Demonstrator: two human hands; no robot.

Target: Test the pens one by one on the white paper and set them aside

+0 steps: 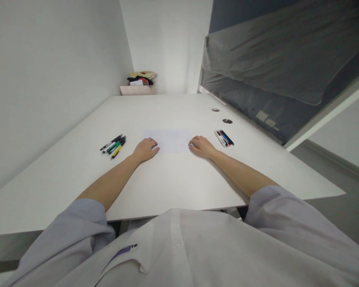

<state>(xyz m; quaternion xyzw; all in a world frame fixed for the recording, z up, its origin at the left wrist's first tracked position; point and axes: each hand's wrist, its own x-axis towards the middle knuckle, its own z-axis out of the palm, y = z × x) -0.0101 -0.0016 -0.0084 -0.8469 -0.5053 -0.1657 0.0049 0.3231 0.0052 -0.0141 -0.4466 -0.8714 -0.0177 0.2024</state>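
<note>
A pale sheet of paper (172, 140) lies flat on the white table (173, 183) in front of me. My left hand (146, 149) rests at its left edge, fingers loosely curved and apart from the thumb, holding nothing. At the right edge lies my right hand (201, 146), palm down with bent fingers and nothing visible in it. Several pens (115, 146) with black, white, green and yellow barrels lie in a group left of my left hand. Beyond my right hand sits a second group of pens (224, 138), in white, pink, blue and black.
A pinkish box (136, 90) with cloth items stands at the table's far end. Two round metal cable covers (227, 121) are set into the tabletop at right. A dark partition (242, 91) with grey cloth (272, 52) borders the right side; a white wall (48, 59) borders the left.
</note>
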